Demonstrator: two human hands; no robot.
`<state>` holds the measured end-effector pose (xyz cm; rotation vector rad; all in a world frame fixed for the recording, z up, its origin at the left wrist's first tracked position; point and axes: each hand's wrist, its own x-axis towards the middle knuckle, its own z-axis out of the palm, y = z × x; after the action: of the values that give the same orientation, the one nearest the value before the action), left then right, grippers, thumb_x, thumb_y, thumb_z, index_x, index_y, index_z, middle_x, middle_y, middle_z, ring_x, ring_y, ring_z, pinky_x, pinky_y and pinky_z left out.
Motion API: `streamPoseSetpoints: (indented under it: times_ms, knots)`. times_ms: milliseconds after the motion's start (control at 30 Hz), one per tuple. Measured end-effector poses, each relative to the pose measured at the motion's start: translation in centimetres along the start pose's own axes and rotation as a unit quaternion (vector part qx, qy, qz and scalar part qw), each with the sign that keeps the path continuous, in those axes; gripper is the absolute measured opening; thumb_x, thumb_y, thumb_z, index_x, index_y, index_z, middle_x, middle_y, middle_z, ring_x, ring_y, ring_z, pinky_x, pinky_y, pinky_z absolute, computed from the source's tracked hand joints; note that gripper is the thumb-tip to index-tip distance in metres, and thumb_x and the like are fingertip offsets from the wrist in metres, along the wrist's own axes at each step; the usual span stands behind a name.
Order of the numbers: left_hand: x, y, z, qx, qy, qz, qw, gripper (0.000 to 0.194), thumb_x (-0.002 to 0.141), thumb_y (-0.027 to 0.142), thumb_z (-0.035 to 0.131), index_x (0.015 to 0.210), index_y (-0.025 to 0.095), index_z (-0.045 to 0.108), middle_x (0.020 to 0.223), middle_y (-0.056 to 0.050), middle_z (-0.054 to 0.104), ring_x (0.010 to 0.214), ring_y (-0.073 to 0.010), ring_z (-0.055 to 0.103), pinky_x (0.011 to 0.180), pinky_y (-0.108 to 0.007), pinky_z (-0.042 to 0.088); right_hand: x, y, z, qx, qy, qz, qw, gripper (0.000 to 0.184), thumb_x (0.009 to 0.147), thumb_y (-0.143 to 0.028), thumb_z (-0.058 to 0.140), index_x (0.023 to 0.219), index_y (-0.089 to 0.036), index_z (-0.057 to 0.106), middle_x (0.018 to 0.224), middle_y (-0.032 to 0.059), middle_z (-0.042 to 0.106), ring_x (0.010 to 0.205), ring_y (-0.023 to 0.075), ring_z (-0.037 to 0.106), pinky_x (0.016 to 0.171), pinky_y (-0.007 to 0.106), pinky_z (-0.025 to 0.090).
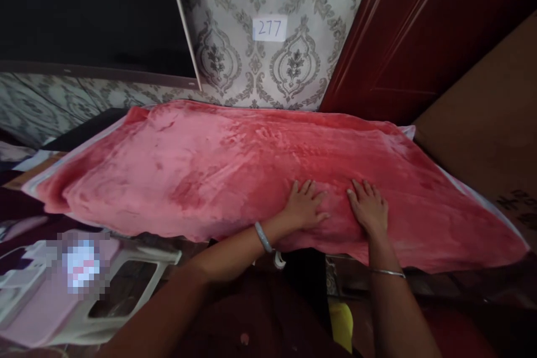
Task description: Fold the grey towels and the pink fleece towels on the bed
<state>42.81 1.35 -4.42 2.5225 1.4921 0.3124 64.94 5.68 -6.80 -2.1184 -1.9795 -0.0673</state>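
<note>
From the head view, the pink-red plush cloth [235, 162] lies across the middle, reaching from 9 o'clock to 4 o'clock over a raised surface that it mostly hides. Both hands press on its near part: the left hand [306, 205] toward 4:30, the right hand [369, 204] toward 4, apart from each other. They're palm down, fingers spread, gripping nothing.

I'd judge the laying-out well along, the cloth being opened nearly full length. What seems left is evenness: creases run through the middle, the near edge waves, and the end at 9 o'clock looks bunched. Pale edging shows at that end and along the one toward 4.

A dark slab [94, 126] peeks out toward 9:30. Behind, at 12, a card [269, 28] reading 277 is on the patterned wall [235, 0]. A dark screen [92, 11] fills 10 o'clock, a deep red door [398, 28] leans in toward 2, and a brown panel [482, 117] stands at 3. A pale stool [126, 319] sits near 8, a blurred patch beside it; something yellow [342, 324] shows at 5.
</note>
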Motion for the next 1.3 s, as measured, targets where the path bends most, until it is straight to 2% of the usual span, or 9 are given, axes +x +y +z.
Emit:
streamPoseSetpoints:
  times_ms: [267,467,633,700,800,933,1100,1200,1300]
  knots:
    - [-11.1,-9.4,-4.6,0.063,0.017,-0.174,0.983,0.067,0.100,0.058,0.043,0.158,0.024,0.042,0.169,-0.014,0.031,0.157,-0.0349,0.024,0.126,-0.062,0.019,0.1,0.4,0.6,0.002,0.002,0.003,1.000,0.065,0.104,-0.051,0.020,0.156,-0.024,0.047,0.163,0.0110,0.041,0.150,0.0327,0.032,0.118,0.059,0.032]
    - [-20.6,-16.9,-7.3,0.134,0.112,-0.320,0.931,0.062,0.100,0.051,0.041,0.153,0.019,0.049,0.163,-0.018,0.040,0.153,-0.0411,0.032,0.122,-0.068,0.026,0.0,0.2,0.5,0.002,0.006,0.004,1.000,0.066,0.104,-0.051,0.020,0.156,-0.023,0.048,0.163,0.0111,0.041,0.149,0.0341,0.034,0.117,0.059,0.033]
    - [-23.9,-21.4,-8.4,0.156,0.176,-0.388,0.891,0.069,0.099,0.063,0.030,0.146,0.018,0.054,0.156,-0.019,0.049,0.145,-0.0484,0.042,0.113,-0.072,0.036,0.0,0.1,0.6,0.012,0.002,0.009,1.000,0.064,0.103,-0.050,0.023,0.155,-0.023,0.049,0.163,0.0115,0.042,0.151,0.0337,0.033,0.118,0.061,0.032]
    - [-22.6,-21.5,-8.6,0.144,0.188,-0.389,0.890,0.071,0.099,0.065,0.030,0.145,0.016,0.055,0.152,-0.021,0.052,0.142,-0.0475,0.045,0.113,-0.069,0.038,0.4,0.2,0.5,0.020,-0.011,0.013,1.000,0.063,0.102,-0.049,0.025,0.154,-0.023,0.049,0.162,0.0117,0.042,0.151,0.0336,0.033,0.118,0.061,0.032]
    - [-17.6,-19.6,-8.8,0.098,0.175,-0.305,0.931,0.064,0.100,0.058,0.034,0.145,0.019,0.056,0.151,-0.021,0.053,0.144,-0.0447,0.044,0.116,-0.067,0.036,1.5,0.5,0.0,0.054,-0.033,0.023,0.998,0.063,0.102,-0.048,0.026,0.153,-0.021,0.051,0.160,0.0136,0.046,0.147,0.0333,0.041,0.116,0.060,0.036]
    - [-7.4,-13.8,-8.8,0.047,0.070,-0.117,0.989,0.057,0.100,0.049,0.041,0.150,0.022,0.052,0.161,-0.018,0.043,0.152,-0.0372,0.036,0.125,-0.060,0.027,4.0,-0.3,-1.0,0.094,0.019,0.019,0.995,0.063,0.103,-0.044,0.024,0.150,-0.014,0.054,0.150,0.0192,0.055,0.139,0.0335,0.050,0.113,0.056,0.041]
    - [4.0,-6.1,-6.5,0.012,-0.021,0.017,1.000,0.065,0.101,0.049,0.045,0.157,0.017,0.040,0.167,-0.019,0.033,0.157,-0.0346,0.026,0.126,-0.061,0.020,5.2,-2.8,-0.7,0.027,0.005,-0.023,0.999,0.058,0.104,-0.043,0.029,0.156,-0.022,0.046,0.165,0.0140,0.037,0.153,0.0324,0.030,0.117,0.060,0.034]
    - [7.5,-3.9,-4.3,0.005,-0.006,0.047,0.999,0.064,0.102,0.049,0.045,0.157,0.017,0.040,0.167,-0.019,0.032,0.157,-0.0352,0.025,0.126,-0.064,0.018,4.6,-3.3,0.5,-0.018,-0.031,-0.038,0.999,0.058,0.105,-0.044,0.029,0.159,-0.024,0.043,0.166,0.0127,0.035,0.152,0.0317,0.032,0.117,0.058,0.034]
    - [8.5,-4.2,-2.4,0.017,0.007,0.043,0.999,0.061,0.102,0.049,0.043,0.156,0.021,0.044,0.167,-0.015,0.035,0.156,-0.0340,0.025,0.126,-0.064,0.016,4.4,-2.9,1.4,-0.039,-0.020,-0.046,0.998,0.059,0.105,-0.045,0.027,0.159,-0.026,0.042,0.166,0.0117,0.035,0.151,0.0317,0.034,0.117,0.059,0.035]
